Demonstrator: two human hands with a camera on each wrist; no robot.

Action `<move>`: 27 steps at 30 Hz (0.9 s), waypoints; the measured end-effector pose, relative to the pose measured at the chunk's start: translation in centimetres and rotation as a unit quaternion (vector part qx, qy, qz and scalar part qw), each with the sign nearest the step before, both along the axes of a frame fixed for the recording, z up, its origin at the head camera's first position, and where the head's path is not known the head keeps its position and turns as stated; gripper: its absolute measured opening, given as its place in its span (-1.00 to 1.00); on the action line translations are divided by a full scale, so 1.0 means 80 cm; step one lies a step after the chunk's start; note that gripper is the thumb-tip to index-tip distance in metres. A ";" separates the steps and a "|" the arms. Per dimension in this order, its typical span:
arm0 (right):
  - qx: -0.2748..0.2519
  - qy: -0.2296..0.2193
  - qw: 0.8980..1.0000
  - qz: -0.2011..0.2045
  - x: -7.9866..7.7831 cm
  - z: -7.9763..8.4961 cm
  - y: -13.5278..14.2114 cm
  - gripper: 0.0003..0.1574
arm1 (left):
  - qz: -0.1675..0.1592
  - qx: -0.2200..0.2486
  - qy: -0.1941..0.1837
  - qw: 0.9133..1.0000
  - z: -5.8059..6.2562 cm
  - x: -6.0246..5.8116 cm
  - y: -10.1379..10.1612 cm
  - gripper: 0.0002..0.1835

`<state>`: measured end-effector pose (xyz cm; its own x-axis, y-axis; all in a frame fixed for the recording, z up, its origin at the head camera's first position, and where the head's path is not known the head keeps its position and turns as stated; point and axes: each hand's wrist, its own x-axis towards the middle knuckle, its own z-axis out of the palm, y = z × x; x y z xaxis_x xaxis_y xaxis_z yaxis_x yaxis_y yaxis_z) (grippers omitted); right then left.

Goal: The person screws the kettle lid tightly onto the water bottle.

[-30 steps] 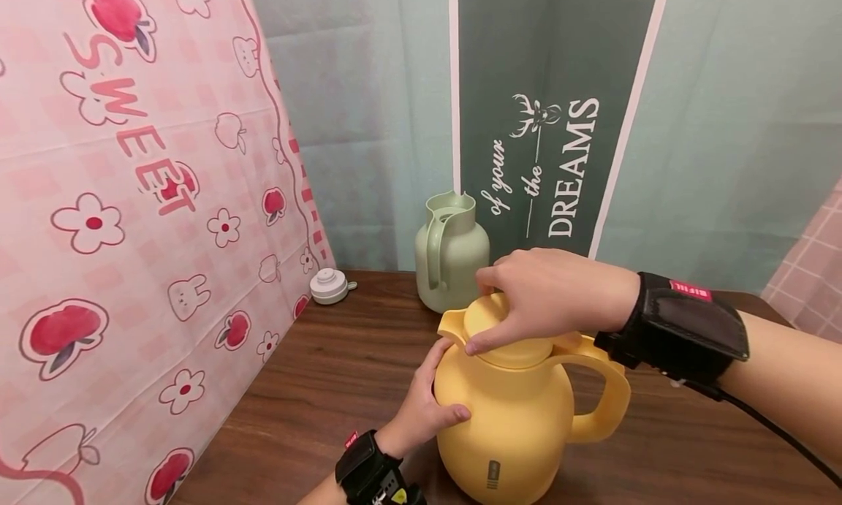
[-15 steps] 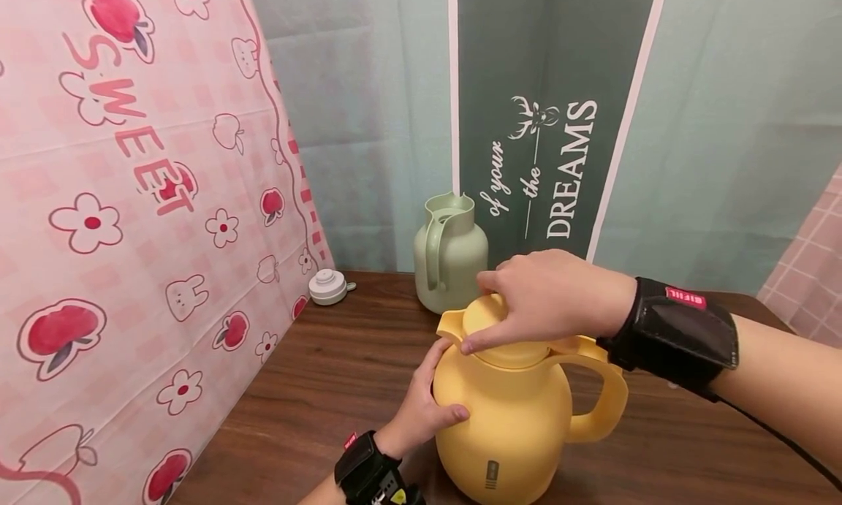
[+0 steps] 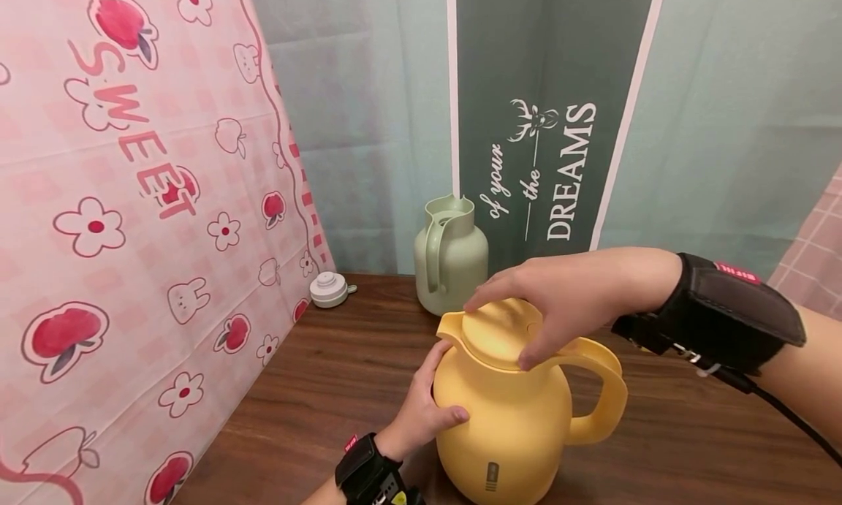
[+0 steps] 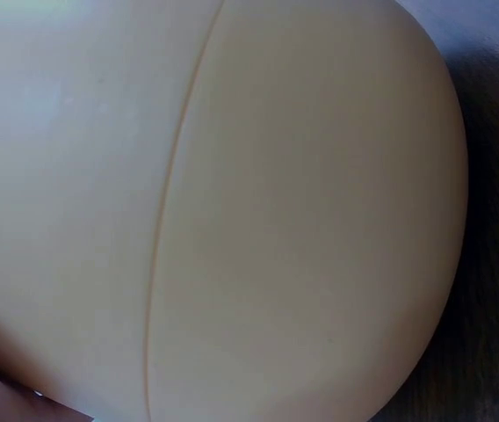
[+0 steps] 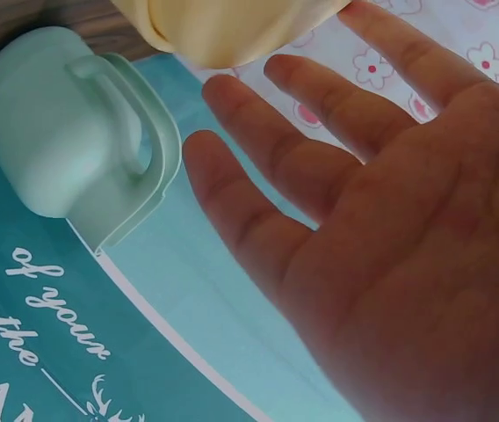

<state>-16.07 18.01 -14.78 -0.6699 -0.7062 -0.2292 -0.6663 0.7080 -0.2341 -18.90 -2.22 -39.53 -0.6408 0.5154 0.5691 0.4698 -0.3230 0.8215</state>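
A yellow thermos jug [image 3: 503, 432] stands upright on the wooden table, its handle to the right and spout to the left. My left hand [image 3: 424, 406] grips its left side, thumb on the front and fingers round the back; the jug body [image 4: 302, 211] fills most of the left wrist view. Over the round yellow lid [image 3: 496, 333], my right hand [image 3: 572, 297] has its thumb at the near right edge and a fingertip at the far left. In the right wrist view, the fingers of that hand are spread and nearly straight, mostly apart from the yellow lid.
Behind the yellow jug stands a green jug [image 3: 452, 260] without a lid, its handle facing me. A white lid [image 3: 328, 289] with a small tab lies at the table's back left. Pink printed cloth [image 3: 151, 271] and a teal curtain [image 3: 368, 125] border the wooden table [image 3: 316, 388].
My right hand has loosened on the lid, shifted right and turned, its thumb sliding from the spout side to the near right edge. My left hand and the jug have stayed put.
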 end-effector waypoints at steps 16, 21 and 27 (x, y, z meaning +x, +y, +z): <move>-0.007 0.059 0.998 0.002 -0.005 -0.004 -0.006 -0.10 | -0.002 -0.001 0.001 1.000 -0.001 -0.001 -0.003 -0.10; -0.002 0.079 0.997 0.000 -0.006 -0.005 -0.008 -0.05 | -0.013 0.008 0.008 1.000 0.000 -0.001 -0.003 -0.11; 0.003 0.096 0.995 -0.001 -0.008 -0.008 -0.012 -0.11 | -0.021 0.016 0.008 1.000 0.001 -0.001 -0.003 -0.12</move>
<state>-16.74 17.02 -15.38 -0.7030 -0.7040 -0.1012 -0.6973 0.7102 -0.0972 -18.98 -2.43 -39.41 -0.6090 0.5235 0.5959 0.4682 -0.3691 0.8028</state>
